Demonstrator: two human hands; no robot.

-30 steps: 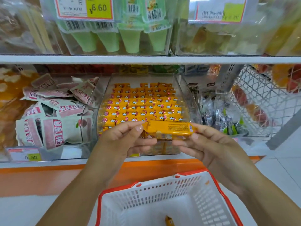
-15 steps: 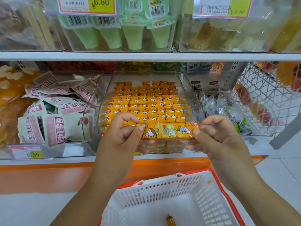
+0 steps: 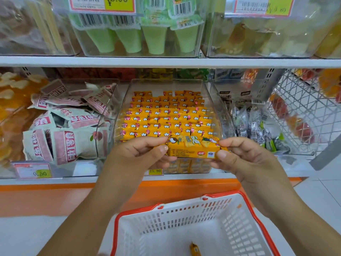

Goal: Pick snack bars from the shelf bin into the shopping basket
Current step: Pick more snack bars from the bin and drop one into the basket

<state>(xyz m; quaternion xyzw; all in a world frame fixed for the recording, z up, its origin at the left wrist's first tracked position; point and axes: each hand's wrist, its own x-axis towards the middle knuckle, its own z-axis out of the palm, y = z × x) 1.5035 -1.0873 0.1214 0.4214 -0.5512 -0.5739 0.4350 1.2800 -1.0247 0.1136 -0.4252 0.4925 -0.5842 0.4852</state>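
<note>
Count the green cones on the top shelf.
4, in one row in the clear bin: leftmost cone, second, third, rightmost. Others may hide behind them.

Glossy plastic-film wrapper on snack bar (image 3: 191, 147) mid-frame; clear, smooth plastic shelf bin (image 3: 215, 104); matt perforated plastic shopping basket (image 3: 184, 215) at bottom.

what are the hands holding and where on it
A yellow snack bar, pinched at its ends: left hand on the left end, right hand on the right.
</note>
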